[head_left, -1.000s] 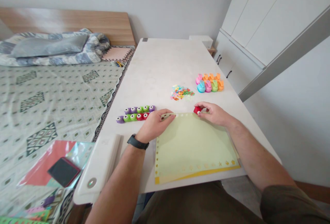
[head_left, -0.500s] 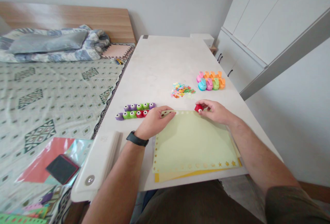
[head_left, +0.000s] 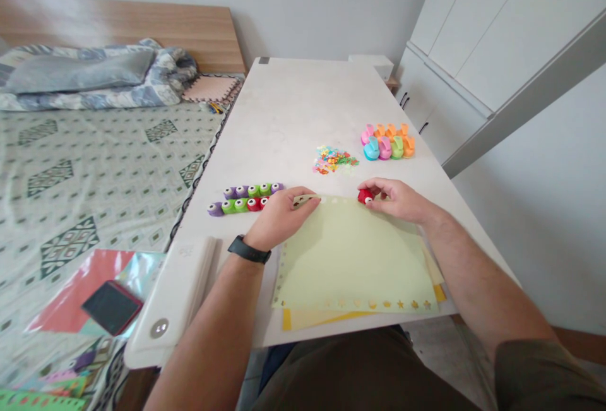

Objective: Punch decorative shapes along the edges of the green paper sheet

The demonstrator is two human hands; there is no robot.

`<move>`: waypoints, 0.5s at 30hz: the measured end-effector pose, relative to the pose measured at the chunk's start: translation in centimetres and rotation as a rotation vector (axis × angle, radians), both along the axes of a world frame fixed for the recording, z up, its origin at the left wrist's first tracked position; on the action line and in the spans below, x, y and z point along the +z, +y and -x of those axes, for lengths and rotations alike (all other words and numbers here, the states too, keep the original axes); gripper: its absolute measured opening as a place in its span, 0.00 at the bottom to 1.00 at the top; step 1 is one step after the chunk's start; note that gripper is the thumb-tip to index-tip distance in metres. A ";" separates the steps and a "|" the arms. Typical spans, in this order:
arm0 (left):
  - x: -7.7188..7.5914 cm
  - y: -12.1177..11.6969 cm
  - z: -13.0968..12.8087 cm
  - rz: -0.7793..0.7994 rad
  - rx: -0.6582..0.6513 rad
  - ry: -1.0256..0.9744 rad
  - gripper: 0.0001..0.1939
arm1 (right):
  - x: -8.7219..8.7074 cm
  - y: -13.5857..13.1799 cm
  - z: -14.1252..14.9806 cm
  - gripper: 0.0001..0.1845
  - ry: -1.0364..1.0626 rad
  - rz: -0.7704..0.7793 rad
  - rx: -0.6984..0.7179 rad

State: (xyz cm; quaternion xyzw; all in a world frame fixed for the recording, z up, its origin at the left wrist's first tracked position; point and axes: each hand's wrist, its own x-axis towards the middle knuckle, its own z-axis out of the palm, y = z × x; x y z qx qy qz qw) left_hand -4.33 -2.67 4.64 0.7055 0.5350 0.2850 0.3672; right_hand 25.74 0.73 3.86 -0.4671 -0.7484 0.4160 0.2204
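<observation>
A pale yellow-green sheet of paper lies before me, with small shapes punched along its edges. My left hand pinches its far left edge between thumb and fingers. My right hand is closed around a small red craft punch at the paper's far edge, right of the middle. Yellow sheets show from beneath the pale one. Left of my left hand stand two rows of small purple, green and red craft punches; my hand hides the end of the near row.
Colourful paper cutouts lie in a pile beyond the paper. Larger lever punches stand at the right. A white laminator-like device occupies the table's left edge. A phone rests on coloured sheets on the bed.
The paper's near edge has shifted slightly left, with both hands still on the same things. The whole view has tilted a little.
</observation>
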 end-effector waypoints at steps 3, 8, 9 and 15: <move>0.0 0.1 0.0 -0.006 -0.001 0.010 0.19 | 0.1 0.0 -0.1 0.22 -0.018 0.003 0.017; 0.1 0.1 0.0 -0.027 0.015 0.011 0.19 | -0.1 0.0 -0.2 0.23 -0.040 0.025 0.046; 0.0 0.1 0.0 -0.031 0.017 0.011 0.19 | -0.1 0.0 -0.2 0.23 -0.043 0.033 0.046; 0.1 0.0 -0.1 -0.054 0.022 0.014 0.18 | 0.0 -0.1 -0.2 0.21 -0.033 0.055 0.095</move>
